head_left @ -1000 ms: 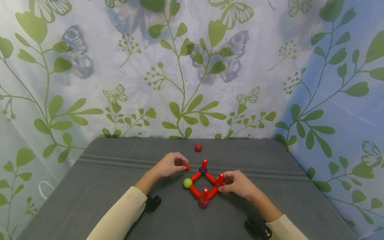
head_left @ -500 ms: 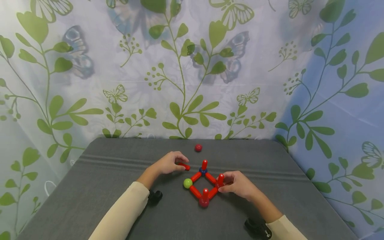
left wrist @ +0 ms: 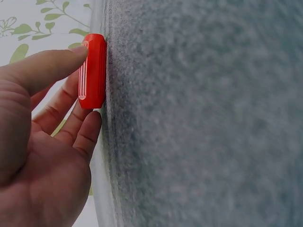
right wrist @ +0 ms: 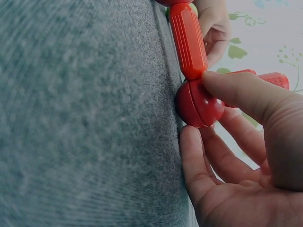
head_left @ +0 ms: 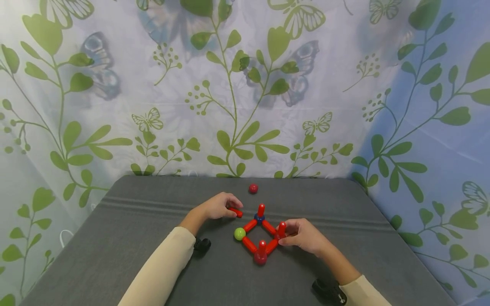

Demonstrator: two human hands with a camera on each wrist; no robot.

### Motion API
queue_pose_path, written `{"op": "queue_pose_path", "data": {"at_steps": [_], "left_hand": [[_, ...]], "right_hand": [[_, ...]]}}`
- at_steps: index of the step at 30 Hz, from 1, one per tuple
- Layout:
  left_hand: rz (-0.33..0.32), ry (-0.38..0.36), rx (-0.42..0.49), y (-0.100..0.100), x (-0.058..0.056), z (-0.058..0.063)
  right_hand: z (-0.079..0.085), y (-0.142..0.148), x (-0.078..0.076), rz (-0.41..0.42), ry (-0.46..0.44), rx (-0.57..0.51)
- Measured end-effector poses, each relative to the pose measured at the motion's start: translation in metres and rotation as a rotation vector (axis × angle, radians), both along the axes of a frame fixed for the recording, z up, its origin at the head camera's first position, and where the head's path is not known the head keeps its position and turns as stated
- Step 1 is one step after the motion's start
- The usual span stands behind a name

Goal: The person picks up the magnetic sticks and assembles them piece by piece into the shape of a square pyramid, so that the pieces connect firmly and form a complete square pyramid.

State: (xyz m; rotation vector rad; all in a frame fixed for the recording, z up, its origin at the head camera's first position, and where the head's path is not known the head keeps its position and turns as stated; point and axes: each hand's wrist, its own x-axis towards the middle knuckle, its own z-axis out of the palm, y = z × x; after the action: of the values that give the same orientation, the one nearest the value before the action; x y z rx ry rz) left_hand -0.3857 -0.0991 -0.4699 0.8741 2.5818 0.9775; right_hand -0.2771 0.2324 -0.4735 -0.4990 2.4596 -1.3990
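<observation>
My left hand point(head_left: 219, 206) pinches a red ribbed rod point(left wrist: 93, 71) close over the table, thumb on its near side and fingers behind. A square frame of red rods point(head_left: 249, 245) lies to its right. Its corners are a lime green ball point(head_left: 239, 233), a dark blue ball point(head_left: 259, 218), a dark red ball point(head_left: 260, 258) at the front, and another red ball point(right wrist: 196, 103) at the right. All but the green one carry an upright red rod point(head_left: 261, 210). My right hand point(head_left: 304, 236) grips the right corner ball between thumb and fingers.
A loose red ball point(head_left: 253, 188) sits near the back of the grey table point(head_left: 160, 238). Behind the table hangs a curtain point(head_left: 245, 106) with green leaves and butterflies. Black wrist devices point(head_left: 328, 291) are strapped at both wrists.
My left forearm has swung a little to the right and the left hand has shifted slightly with the rod. The right hand and the frame have stayed in place.
</observation>
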Motion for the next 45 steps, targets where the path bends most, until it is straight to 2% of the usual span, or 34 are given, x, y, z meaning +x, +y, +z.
{"op": "queue_pose_path", "data": {"at_steps": [15,25,34,45], "left_hand": [[0.006,-0.026,-0.044,0.007,0.001,0.002],[0.009,-0.01,-0.067,0.006,0.002,0.001],[0.003,-0.001,-0.012,0.001,0.008,0.002],[-0.011,-0.046,0.088,-0.011,0.019,0.0]], "right_hand": [[-0.003,0.001,-0.001,0.001,0.013,0.004],[-0.003,0.001,0.0,-0.001,0.009,0.013],[-0.001,0.001,-0.002,0.005,0.014,0.022],[-0.003,0.002,-0.006,-0.002,0.013,0.048]]}}
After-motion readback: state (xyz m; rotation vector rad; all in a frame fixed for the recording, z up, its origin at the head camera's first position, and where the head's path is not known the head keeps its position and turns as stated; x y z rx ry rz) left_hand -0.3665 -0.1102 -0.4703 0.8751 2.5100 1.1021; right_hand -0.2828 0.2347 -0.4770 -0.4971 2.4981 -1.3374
